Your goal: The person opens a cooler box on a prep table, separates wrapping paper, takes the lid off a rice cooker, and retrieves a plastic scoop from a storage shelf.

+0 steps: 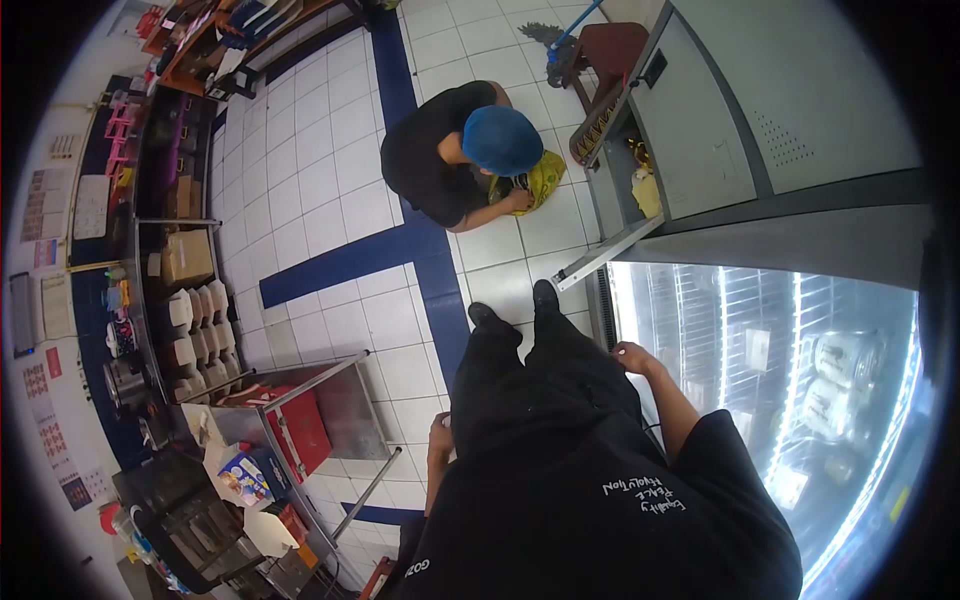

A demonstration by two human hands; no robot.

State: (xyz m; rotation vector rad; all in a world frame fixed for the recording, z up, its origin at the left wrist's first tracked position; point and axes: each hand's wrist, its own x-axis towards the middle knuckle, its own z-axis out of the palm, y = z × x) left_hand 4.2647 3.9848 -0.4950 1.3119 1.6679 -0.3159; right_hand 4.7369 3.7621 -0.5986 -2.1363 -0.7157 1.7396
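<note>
Below, the tiled floor (330, 190) stretches out, with a lit glass-fronted fridge (750, 400) on the right-hand side and a grey cabinet (700, 130) beyond it. A crouching person (425, 150) in a blue hair cap (502, 141) has a hand on a yellow bag (545, 182) on the floor, ahead of the wearer's dark shoes (495, 328). The right hand (632, 357) is near the fridge's edge, its grip narrow, fingers curled; the left hand (440, 435) hangs beside the leg, its grip impossible to tell.
</note>
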